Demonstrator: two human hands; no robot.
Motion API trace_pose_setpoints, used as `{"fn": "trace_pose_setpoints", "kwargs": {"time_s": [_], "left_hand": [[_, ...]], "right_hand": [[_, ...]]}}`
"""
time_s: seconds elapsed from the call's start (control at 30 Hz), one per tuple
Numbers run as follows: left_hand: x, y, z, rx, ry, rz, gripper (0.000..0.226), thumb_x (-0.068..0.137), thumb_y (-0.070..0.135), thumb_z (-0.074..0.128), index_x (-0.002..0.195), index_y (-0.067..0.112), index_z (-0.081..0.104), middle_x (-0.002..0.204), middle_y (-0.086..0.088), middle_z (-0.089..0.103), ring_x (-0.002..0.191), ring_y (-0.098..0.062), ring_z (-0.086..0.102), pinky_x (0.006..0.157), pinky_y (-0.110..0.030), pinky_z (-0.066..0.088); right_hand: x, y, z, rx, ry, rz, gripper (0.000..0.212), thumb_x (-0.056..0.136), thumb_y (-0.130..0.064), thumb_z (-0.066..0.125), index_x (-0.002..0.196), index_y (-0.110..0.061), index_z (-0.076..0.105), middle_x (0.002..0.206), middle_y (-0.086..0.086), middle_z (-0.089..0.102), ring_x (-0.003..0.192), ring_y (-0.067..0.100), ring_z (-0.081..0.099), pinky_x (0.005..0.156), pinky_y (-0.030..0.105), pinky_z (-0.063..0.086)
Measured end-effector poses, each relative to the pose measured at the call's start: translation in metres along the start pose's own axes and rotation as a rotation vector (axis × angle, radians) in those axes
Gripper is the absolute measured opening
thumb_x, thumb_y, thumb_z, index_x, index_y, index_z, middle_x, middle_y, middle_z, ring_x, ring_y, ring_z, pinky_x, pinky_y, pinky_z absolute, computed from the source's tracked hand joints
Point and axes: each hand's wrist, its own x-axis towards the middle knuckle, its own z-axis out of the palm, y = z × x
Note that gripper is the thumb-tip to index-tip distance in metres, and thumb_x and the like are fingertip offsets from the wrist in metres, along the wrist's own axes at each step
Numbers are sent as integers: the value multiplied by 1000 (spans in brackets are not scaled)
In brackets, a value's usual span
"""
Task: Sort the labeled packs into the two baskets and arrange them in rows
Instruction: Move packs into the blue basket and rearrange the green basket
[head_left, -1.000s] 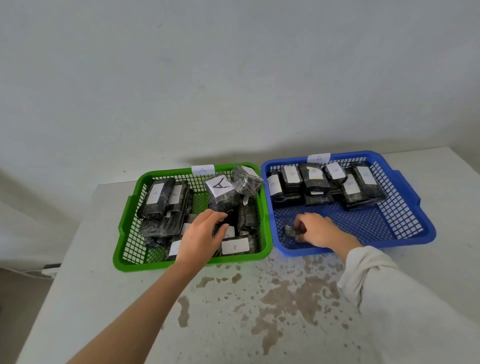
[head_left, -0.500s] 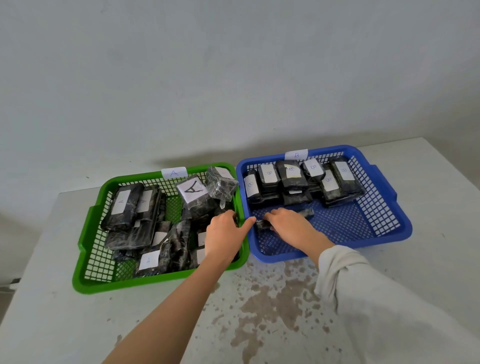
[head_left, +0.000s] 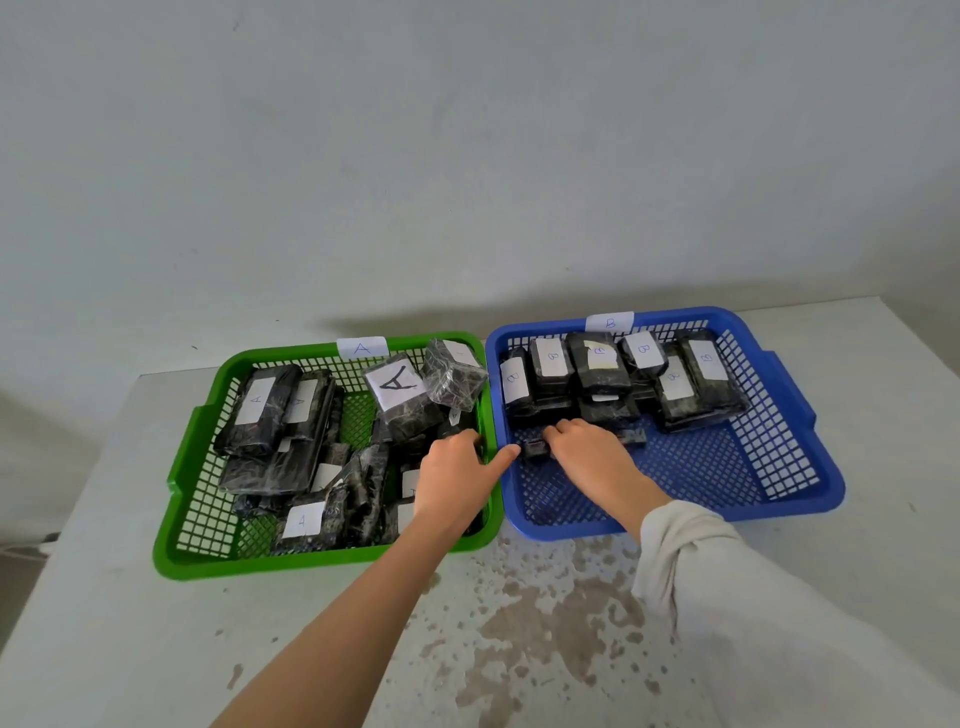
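Both hands have drawn toward the seam between the baskets since the earlier frames; the right hand (head_left: 592, 457) has carried its dark pack (head_left: 537, 448) from the near-left corner of the blue basket (head_left: 810, 488) up to the row at the back. Its fingers are curled down over that pack, clamped on it and pressing it flat to the mesh floor just in front of the standing B-labelled packs (head_left: 623, 379), most likely to start a second row. The left hand (head_left: 457, 478) reaches over the right edge of the green basket (head_left: 176, 519), thumb stretched across the shared rims; its fingers fold down among the packs there, and whether they hold one I cannot tell. The A-labelled packs (head_left: 291, 441) lie loosely heaped and tilted, so that basket probably needs the most arranging yet. Each basket carries a paper tag on its far rim, A on green and B on blue. They sit touching, side by side, on a pale table (head_left: 104, 649) whose top is worn to brown blotches near the person. Behind stands a plain grey-white wall (head_left: 467, 156).
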Motion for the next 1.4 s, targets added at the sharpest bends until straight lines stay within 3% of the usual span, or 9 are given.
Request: {"fn": "trace_pose_setpoints", "kwargs": {"time_s": [0.13, 0.3, 0.37, 0.5, 0.73, 0.87, 1.17, 1.3, 1.4], "left_hand": [[-2, -2, -7, -22, -32, 25, 45, 85, 55, 57, 83, 10, 61, 66, -4, 62, 59, -16, 56, 54, -29, 46], [-17, -31, -32, -80, 130, 137, 29, 91, 38, 57, 110, 17, 65, 90, 6, 66, 81, -9, 60, 71, -28, 54], [-22, -52, -46, 16, 253, 197, 25, 90, 31, 59, 110, 17, 63, 93, 6, 63, 89, -12, 57, 75, -29, 50], [-25, -103, -76, 141, 288, 100, 27, 91, 38, 57, 110, 19, 61, 103, 4, 57, 103, -17, 49, 88, -36, 43], [-33, -168, -102, 18, 32, -83, 23, 96, 19, 45, 110, 15, 63, 106, -6, 59, 79, -14, 53, 62, -23, 38], [-35, -185, -115, 130, -155, -101, 38, 89, 35, 60, 125, 23, 56, 121, -6, 58, 105, -21, 56, 85, -27, 42], [-27, -193, -120, -4, -347, -51, 64, 73, 48, 75, 130, 36, 48, 120, -2, 43, 106, -20, 50, 98, -31, 44], [-27, -193, -118, -19, -318, 20, 41, 71, 43, 78, 101, 31, 54, 106, 6, 55, 95, -13, 52, 79, -24, 43], [-28, -195, -122, -10, -306, 92, 28, 76, 38, 75, 91, 27, 55, 98, 10, 62, 93, -12, 57, 77, -26, 46]], "right_hand": [[-6, -4, -4, 59, 89, 27, 28, 96, -10, 44, 123, -8, 49, 112, 8, 57, 107, 23, 51, 68, 32, 45], [-17, -32, -42, 410, 668, 86, 8, 87, -9, 59, 92, -4, 63, 80, 7, 62, 77, 24, 61, 48, 34, 49], [-18, -51, -54, 463, 744, -9, 4, 84, -7, 62, 87, -4, 62, 77, 5, 61, 74, 22, 59, 48, 31, 49], [-16, -92, -57, 466, 642, -150, 8, 85, -12, 62, 83, -5, 63, 79, 6, 60, 78, 21, 58, 55, 29, 50], [6, -143, -45, 704, 94, -117, 18, 94, -26, 50, 103, -14, 60, 84, 0, 60, 78, 20, 59, 70, 36, 51], [23, -174, -45, 914, -66, 97, 36, 92, -52, 44, 108, -22, 54, 70, 0, 58, 65, 18, 57, 57, 30, 42], [47, -202, -47, 970, -29, 301, 30, 90, -35, 56, 94, -6, 59, 82, 9, 60, 72, 22, 55, 62, 32, 40], [47, -185, -64, 1124, 135, 363, 19, 91, -24, 53, 87, -7, 58, 83, 10, 61, 65, 20, 52, 64, 35, 46], [44, -170, -72, 1215, 264, 431, 15, 92, -20, 52, 82, -11, 57, 83, 9, 62, 77, 32, 61, 66, 42, 50]]}}
